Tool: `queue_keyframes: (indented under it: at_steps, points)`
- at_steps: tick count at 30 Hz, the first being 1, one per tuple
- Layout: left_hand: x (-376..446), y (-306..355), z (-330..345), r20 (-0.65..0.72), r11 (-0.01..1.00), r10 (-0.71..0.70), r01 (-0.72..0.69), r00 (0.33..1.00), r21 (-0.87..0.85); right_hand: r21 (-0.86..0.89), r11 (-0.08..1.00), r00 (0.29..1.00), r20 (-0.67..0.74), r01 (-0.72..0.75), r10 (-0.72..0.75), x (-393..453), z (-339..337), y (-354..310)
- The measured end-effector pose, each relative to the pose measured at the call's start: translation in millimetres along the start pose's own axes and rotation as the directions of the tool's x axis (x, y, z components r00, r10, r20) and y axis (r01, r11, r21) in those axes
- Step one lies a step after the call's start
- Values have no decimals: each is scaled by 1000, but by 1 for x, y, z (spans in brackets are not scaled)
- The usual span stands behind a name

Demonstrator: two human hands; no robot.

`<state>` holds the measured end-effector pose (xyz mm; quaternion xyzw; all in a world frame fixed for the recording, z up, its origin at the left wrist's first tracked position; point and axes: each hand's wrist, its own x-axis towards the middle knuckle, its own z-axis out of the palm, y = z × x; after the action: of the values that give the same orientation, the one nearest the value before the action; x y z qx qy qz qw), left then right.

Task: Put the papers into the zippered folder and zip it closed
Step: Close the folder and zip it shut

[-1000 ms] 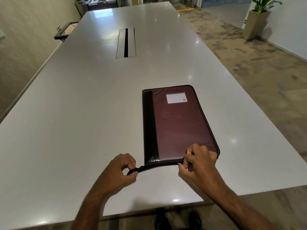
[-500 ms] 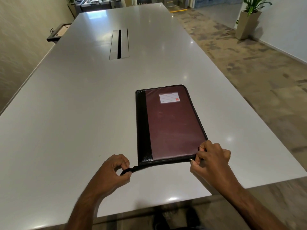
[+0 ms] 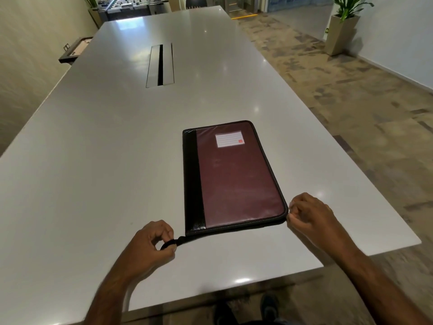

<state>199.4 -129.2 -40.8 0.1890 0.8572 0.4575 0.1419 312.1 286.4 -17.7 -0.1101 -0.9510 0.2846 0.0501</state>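
The folder (image 3: pixel 232 177) lies flat near the bench (image 3: pixel 93 160) edge. Left hand (image 3: pixel 150 245) pinches the strap (image 3: pixel 172 242) taut to anchor it; right hand (image 3: pixel 309 214) is pinched together at the near right corner, seemingly on the zip pull.

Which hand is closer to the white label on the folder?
Right. The right hand sits at the folder's near right corner, on the same side as the white label. The left hand pinches the strap off the near left corner, farther away.
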Motion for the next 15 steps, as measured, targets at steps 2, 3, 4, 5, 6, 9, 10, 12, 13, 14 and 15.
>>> queue_keyframes:
  at_steps: [2, 3, 4, 5, 6, 9, 10, 12, 13, 14, 15]
  points:
    - [1, 3, -3, 16, 1000, -1, 1, 1000, 10, 19, 1000, 1000, 23, 17, -18, 3, -3, 3]
    - [2, 4, -5, 33, 1000, 4, -5, 999, 24, 27, 999, 999, 38, 25, -26, 4, -5, 5]
    - [3, 7, -8, 53, 998, 14, -17, 999, 55, 37, 999, 998, 52, 30, -32, 5, -6, 6]
    - [5, 9, -9, 64, 993, 32, -39, 997, 108, 49, 998, 998, 59, 31, -34, 5, -8, 7]
    - [7, 12, -8, 60, 983, 57, -67, 997, 169, 58, 998, 997, 62, 33, -36, 6, -9, 8]
    - [17, 36, 9, -26, 933, 213, -196, 977, 300, 71, 996, 996, 68, 47, -51, 6, -11, 10]
    - [22, 47, 22, -31, 908, 286, -260, 958, 329, 71, 996, 996, 70, 54, -59, 6, -11, 11]
    - [31, 71, 53, 17, 856, 390, -370, 921, 361, 66, 996, 995, 71, 67, -72, 6, -10, 14]
    - [37, 81, 70, 49, 834, 421, -408, 906, 372, 63, 995, 995, 69, 72, -76, 6, -9, 15]
    - [41, 91, 87, 75, 814, 440, -433, 895, 387, 62, 995, 994, 66, 79, -83, 6, -8, 16]
    - [46, 99, 103, 92, 800, 449, -445, 889, 401, 63, 994, 994, 62, 88, -92, 7, -8, 17]
